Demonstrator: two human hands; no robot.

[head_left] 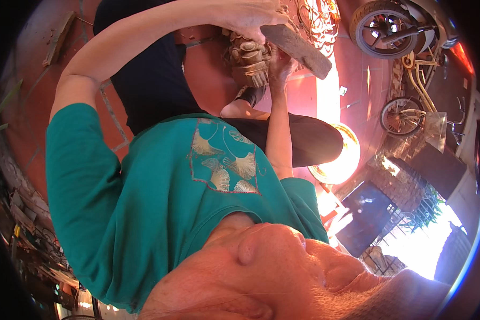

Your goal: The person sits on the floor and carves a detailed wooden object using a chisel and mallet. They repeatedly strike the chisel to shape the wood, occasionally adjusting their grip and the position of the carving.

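1. Head view: 1 left hand and 1 right hand show, 2 hands in all, both bare.
2. Also counted: 1 bar, 1 carved piece, 1 wooden strip at the upper left, 1 motorbike wheel and 1 bicycle at the right.
3. The left hand is closed around the upper end of the bar. The right hand is partly hidden beneath it, fingers curled just beside the carved piece; I cannot tell how far open it is or which of the 2 it grips.
4. The bar is straight, grey-brown and blunt-ended, slanting down to the right.
5. The carved piece is brown, with clustered rounded lumps above a ridged lower part. It is near 1 foot, between the person's legs, above the red tiled floor.
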